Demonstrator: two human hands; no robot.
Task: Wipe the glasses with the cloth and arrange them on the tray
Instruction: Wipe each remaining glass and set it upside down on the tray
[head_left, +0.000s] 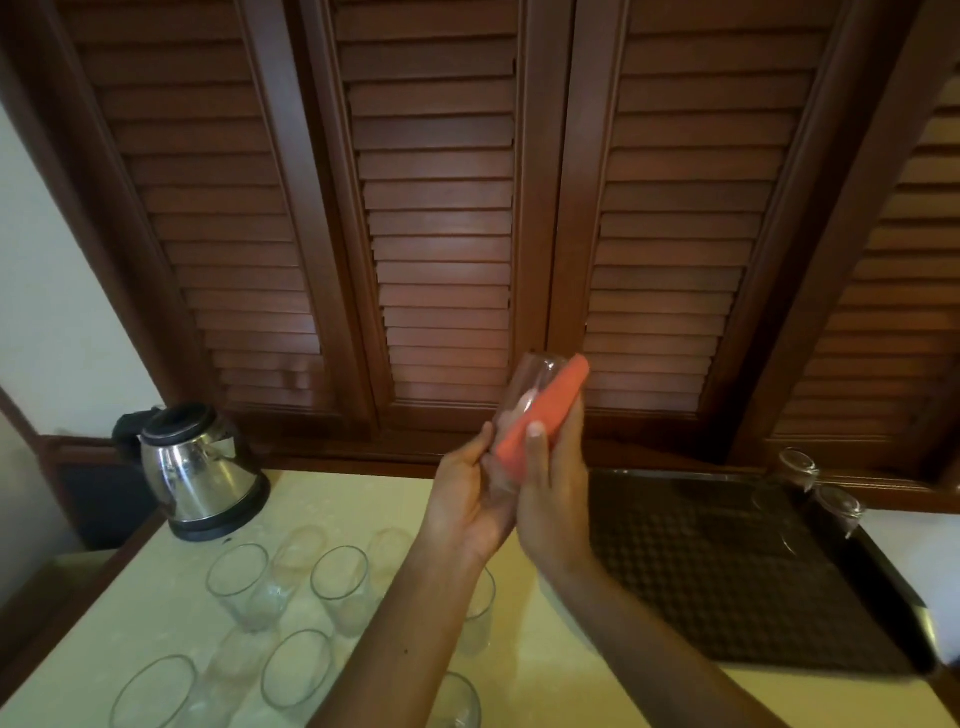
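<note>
I hold a clear glass (530, 387) up above the table, tilted with its base pointing away. My left hand (470, 499) grips its lower end. My right hand (553, 499) presses a folded orange cloth (545, 410) against the glass's right side, thumb on the cloth. Several upright clear glasses (340, 582) stand on the cream table at the left. A dark patterned tray (727, 582) lies on the right, with two glasses (800, 467) upside down at its far right corner.
A steel electric kettle (200, 475) stands at the table's (363, 499) back left. Dark wooden louvred doors (441, 208) rise directly behind the table. One glass (457, 701) stands near the front edge under my left forearm.
</note>
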